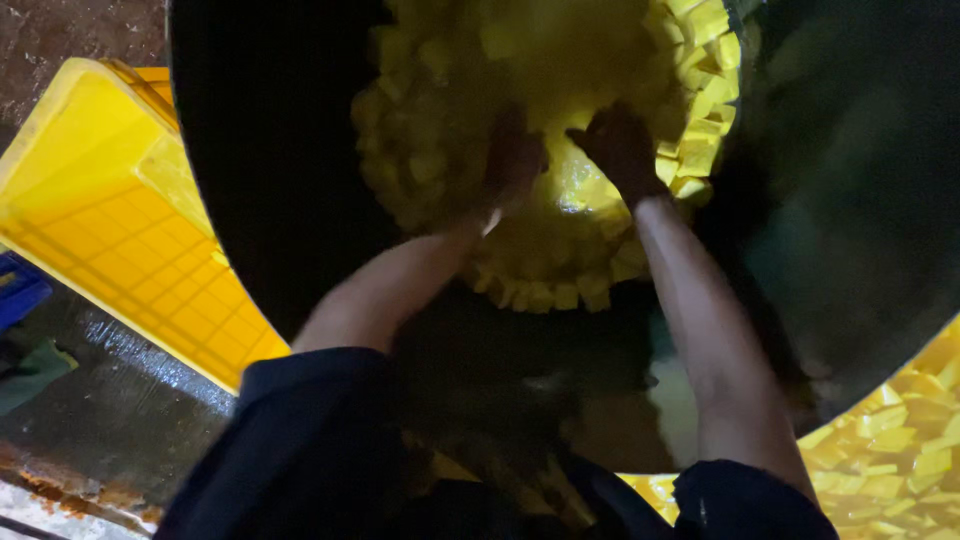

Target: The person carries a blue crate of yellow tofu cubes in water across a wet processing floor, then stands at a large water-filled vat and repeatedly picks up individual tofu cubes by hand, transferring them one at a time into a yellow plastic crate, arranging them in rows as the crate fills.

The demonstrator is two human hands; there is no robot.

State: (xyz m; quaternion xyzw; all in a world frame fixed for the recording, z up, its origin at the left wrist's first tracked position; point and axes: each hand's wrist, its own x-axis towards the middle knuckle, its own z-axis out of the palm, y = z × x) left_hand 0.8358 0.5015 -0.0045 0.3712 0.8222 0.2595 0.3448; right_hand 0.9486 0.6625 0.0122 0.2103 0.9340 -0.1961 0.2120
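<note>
Both my arms reach down into a big dark round vessel (270,150) that holds a heap of yellow cubes (560,60). My left hand (512,160) rests on the heap near its middle, blurred, fingers pointing into the cubes. My right hand (620,145) lies just to the right of it, fingers spread against the cubes. A bright wet patch shows between the two hands. Whether either hand grips any cubes cannot be told. Dark sleeves cover my upper arms at the bottom of the view.
An empty yellow plastic crate (100,220) stands tilted at the left, beside the vessel. More yellow cubes (890,450) lie in a container at the lower right. A blue object (15,290) sits at the far left edge on wet dark ground.
</note>
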